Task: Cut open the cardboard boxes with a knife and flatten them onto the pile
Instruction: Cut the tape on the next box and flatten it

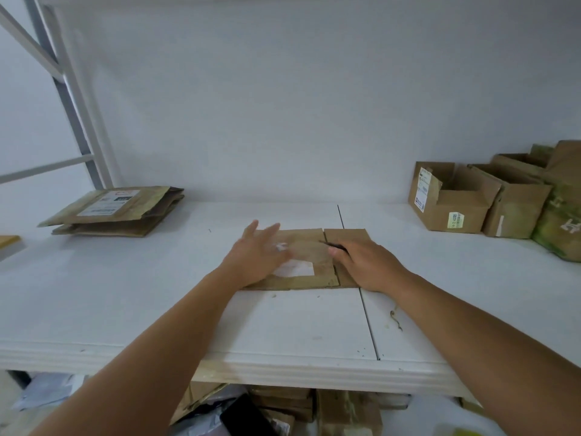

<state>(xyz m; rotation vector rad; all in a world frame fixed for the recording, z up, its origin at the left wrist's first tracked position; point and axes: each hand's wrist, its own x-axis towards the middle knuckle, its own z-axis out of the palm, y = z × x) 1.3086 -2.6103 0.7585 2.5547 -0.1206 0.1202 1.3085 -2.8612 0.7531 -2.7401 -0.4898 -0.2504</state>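
White shelf board [132, 297] against a white wall fills my view. At its centre lies a flattened brown cardboard box [309, 247]. My left hand [257, 256], blurred, spreads open over it; my right hand [364, 262] curls round a dark knife [334, 245] on the cardboard. Flattened pile [116, 212] far left, open brown boxes [456, 199] far right.

There is a single view, from a wide-angle camera worn on the person's head, looking forward and steeply down over both forearms at a white shelf board [132, 297]. It sits close: the arms fill the lower frame, and the left hand [256, 258] and right hand [366, 265] meet near its centre. Beyond the fingertips rises a plain white wall [283, 105]; straight lines bow toward the edges. Under the shelf's near edge, a lower level shows.
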